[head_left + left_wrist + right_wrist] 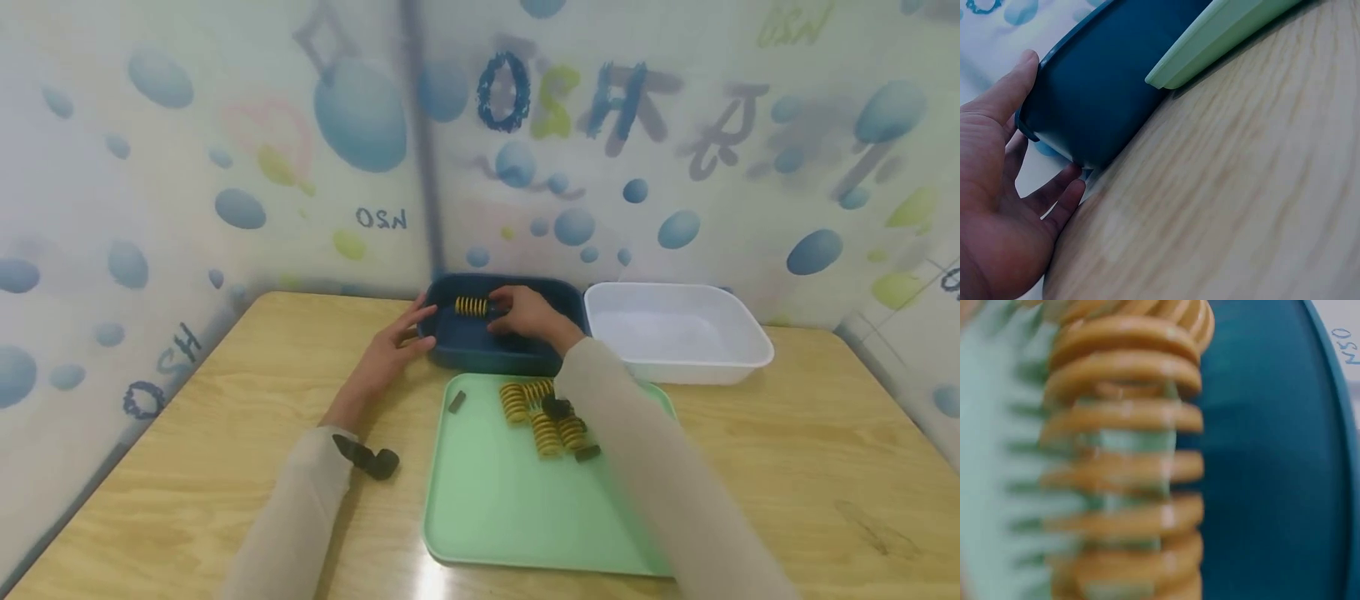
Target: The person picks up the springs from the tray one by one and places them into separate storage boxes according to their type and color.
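A dark blue bin [487,360] stands at the back of the table. My left hand [390,350] rests at its left end with fingers spread; in the left wrist view, the thumb [1019,84] touches the rim and two fingers reach under the corner. Inside the bin lies a yellow coil spring [471,307]. My right hand [525,312] reaches into the bin, thumb and fingertips right at the spring's right end. I cannot tell whether they pinch it. More yellow springs [546,433] lie on the green tray [495,508]; one spring [1125,469] fills the right wrist view.
To the right of the blue bin stands a white bin [697,371]. Small dark brown blocks lie on the tray, one block [457,402] near its back left corner. A printed wall covering [525,200] rises behind the wooden table [795,467].
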The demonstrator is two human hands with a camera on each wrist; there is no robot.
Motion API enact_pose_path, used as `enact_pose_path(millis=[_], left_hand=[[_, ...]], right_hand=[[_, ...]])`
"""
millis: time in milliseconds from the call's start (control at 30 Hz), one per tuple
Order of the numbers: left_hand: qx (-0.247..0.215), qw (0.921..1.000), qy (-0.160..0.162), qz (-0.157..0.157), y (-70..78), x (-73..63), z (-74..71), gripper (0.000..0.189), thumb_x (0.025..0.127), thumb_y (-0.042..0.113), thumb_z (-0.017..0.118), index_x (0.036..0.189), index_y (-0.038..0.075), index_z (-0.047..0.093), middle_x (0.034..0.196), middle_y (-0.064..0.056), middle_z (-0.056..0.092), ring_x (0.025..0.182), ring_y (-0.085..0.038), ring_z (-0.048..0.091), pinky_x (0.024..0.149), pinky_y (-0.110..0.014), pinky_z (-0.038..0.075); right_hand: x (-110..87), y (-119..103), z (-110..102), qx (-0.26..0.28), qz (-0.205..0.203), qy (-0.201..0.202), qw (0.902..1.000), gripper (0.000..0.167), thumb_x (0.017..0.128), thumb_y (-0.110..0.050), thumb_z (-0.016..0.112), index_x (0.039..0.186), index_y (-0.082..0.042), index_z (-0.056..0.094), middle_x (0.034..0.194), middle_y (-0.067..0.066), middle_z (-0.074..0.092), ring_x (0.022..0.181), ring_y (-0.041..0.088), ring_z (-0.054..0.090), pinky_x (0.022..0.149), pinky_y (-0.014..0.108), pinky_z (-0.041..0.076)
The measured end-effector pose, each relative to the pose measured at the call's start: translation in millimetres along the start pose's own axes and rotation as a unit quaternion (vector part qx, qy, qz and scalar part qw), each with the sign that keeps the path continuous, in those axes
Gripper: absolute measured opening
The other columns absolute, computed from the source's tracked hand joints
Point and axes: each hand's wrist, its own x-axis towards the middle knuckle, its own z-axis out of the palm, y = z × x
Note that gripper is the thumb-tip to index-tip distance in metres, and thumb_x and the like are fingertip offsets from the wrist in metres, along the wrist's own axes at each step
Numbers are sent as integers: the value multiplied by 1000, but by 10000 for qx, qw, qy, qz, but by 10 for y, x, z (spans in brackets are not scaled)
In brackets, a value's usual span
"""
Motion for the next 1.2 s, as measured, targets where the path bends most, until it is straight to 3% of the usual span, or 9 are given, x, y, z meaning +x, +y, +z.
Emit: enact_pose_path(millis=[300,533,800,933,1067,1200], left_hand=[[39,10000,51,-61,17,-12,22,52,95,18,62,144,16,45,158,8,19,129,-37,41,105,-48,31],[117,9999,73,-91,-3,-1,9,52,96,18,60,145,16,43,157,12,19,130,-37,39,107,-47,29],[-11,9998,-62,-174,267,-58,38,52,96,11,59,144,4,41,158,-5,16,130,-42,37,107,-50,28],[87,9997,-60,-212,347,-76,46,52,96,9,58,144,2,40,158,-8,16,130,-42,38,106,-48,30],[61,9998,-73,-171,314,-65,41,53,96,10,59,144,2,40,158,-7,16,130,-42,38,106,-49,29],[32,9999,-54,-135,157,-23,31,53,96,15,60,145,9,42,158,2,18,131,-40,38,107,-49,28]], right_hand=[[-365,31,-314,363,21,10,9993,61,87,-16,71,142,-9,45,136,15,50,121,30,49,90,42,46],[-690,34,-484,726,-345,63,9967,54,89,-13,69,139,-10,48,135,15,50,101,25,62,87,45,49],[-1041,99,-527,547,-762,161,9955,50,90,-16,68,137,-13,51,130,7,53,95,22,64,81,41,52],[-1170,163,-536,620,-940,133,9936,49,91,-15,68,136,-10,51,130,9,54,92,26,65,80,41,52],[-1283,228,-531,597,-1099,179,9920,46,90,-14,67,134,-8,54,130,9,55,90,30,64,78,39,52],[-1393,292,-509,636,-1142,218,9912,42,90,-15,68,130,-10,58,127,8,58,87,33,63,70,39,51]])
